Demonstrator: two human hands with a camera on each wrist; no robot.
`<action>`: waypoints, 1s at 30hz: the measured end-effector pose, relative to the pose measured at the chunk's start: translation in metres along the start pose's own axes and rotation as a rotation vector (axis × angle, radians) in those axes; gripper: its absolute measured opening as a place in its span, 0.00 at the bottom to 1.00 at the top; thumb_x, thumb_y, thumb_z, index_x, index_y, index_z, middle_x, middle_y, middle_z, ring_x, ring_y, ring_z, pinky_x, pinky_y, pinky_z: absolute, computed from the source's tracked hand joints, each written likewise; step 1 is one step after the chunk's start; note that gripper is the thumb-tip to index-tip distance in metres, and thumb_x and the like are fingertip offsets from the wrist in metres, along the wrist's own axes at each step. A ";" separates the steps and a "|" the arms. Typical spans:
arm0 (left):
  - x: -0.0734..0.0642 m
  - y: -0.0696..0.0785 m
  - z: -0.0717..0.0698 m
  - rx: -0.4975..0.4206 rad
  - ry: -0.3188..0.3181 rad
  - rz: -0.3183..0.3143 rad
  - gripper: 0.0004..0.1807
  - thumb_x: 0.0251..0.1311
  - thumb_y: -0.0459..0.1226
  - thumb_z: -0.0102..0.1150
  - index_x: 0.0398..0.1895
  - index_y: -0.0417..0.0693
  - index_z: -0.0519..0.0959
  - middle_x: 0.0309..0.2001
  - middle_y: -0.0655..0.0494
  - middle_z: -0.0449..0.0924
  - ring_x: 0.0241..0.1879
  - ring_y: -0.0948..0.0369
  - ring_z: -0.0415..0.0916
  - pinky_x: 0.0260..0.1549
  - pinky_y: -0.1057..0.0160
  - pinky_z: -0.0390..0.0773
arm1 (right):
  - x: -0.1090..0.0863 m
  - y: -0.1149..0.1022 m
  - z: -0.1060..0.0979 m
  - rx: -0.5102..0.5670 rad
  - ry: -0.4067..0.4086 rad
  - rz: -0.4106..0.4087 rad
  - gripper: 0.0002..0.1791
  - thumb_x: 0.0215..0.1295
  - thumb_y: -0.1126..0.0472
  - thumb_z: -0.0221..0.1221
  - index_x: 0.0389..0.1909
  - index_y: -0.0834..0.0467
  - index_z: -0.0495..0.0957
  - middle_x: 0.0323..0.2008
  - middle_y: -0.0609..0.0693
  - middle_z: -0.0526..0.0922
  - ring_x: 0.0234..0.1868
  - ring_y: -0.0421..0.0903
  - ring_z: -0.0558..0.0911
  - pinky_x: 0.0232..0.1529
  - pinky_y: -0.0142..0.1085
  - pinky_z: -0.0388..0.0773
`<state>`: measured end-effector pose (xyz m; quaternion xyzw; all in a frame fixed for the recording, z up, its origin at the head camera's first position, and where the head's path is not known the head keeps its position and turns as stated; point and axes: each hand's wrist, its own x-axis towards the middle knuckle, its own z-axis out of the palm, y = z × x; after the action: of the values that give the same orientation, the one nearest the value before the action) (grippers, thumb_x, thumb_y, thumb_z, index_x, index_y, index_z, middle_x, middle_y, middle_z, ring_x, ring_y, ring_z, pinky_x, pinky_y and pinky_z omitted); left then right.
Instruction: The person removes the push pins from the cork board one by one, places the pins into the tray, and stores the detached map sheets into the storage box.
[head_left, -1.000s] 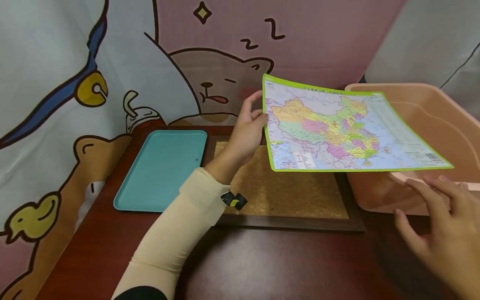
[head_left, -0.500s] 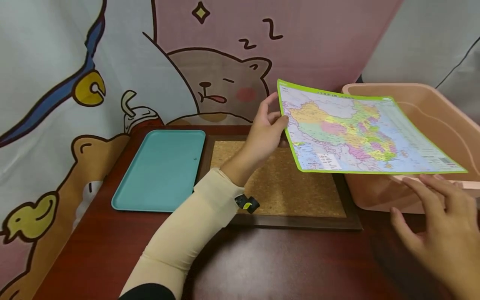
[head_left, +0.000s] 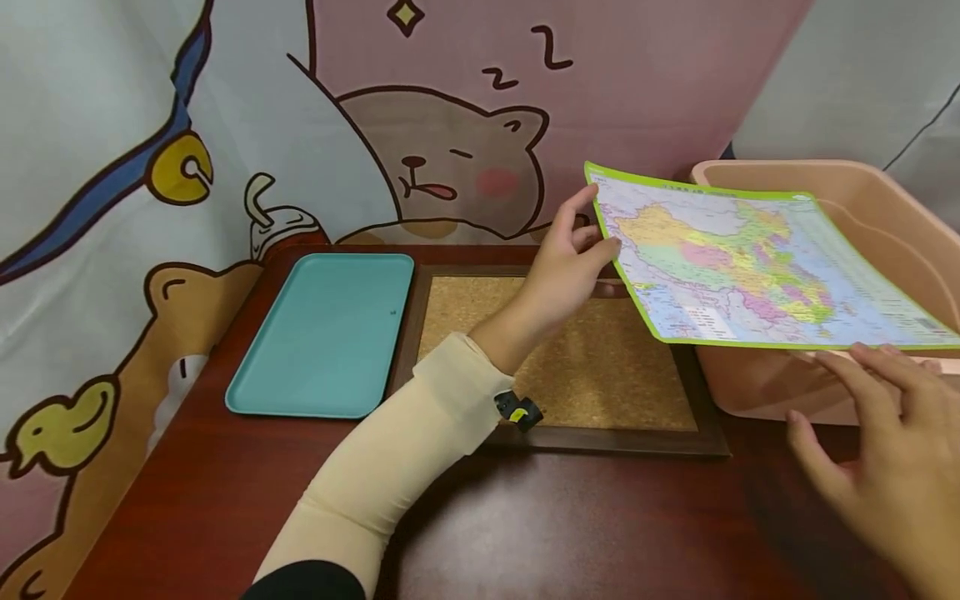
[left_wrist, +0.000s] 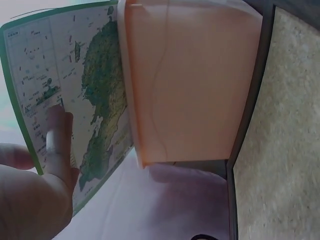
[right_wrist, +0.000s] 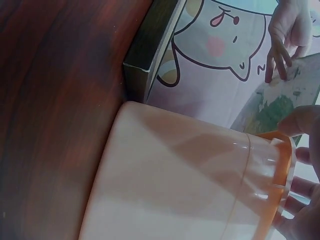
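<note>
A map sheet (head_left: 727,258) with a bright green border tilts over the near rim of a peach plastic tub (head_left: 738,379) on the right. My left hand (head_left: 570,262) pinches its left edge, thumb on the printed top and fingers underneath. The left wrist view shows the sheet's underside, printed with a darker green map (left_wrist: 102,90). At the tub's near rim, my right hand (head_left: 888,442) has loosely bent, spread fingers. In the right wrist view those fingers (right_wrist: 300,187) are right at the rim, with the sheet's corner close by the thumb.
A cork board (head_left: 600,375) in a dark wooden frame lies on the reddish-brown table (head_left: 570,517), under my left forearm. To its left is a flat teal tray (head_left: 322,333). A cartoon-printed cloth (head_left: 450,108) hangs behind the table.
My left hand has moved right, carrying the map sheet further over the tub. The right hand has stayed nearly in place at the rim.
</note>
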<state>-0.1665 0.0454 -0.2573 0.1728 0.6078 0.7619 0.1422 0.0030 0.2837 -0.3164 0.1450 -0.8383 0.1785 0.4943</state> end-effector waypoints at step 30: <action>0.034 -0.012 0.065 -0.114 0.034 -0.052 0.31 0.72 0.41 0.54 0.72 0.73 0.57 0.41 0.60 0.75 0.26 0.53 0.83 0.22 0.56 0.84 | -0.003 0.006 -0.011 -0.062 -0.109 0.059 0.38 0.69 0.35 0.48 0.53 0.67 0.77 0.54 0.76 0.72 0.57 0.76 0.68 0.74 0.55 0.55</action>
<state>-0.1686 0.1194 -0.2526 0.1357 0.5699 0.7943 0.1610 0.0102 0.2944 -0.3150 0.1146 -0.8729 0.1588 0.4468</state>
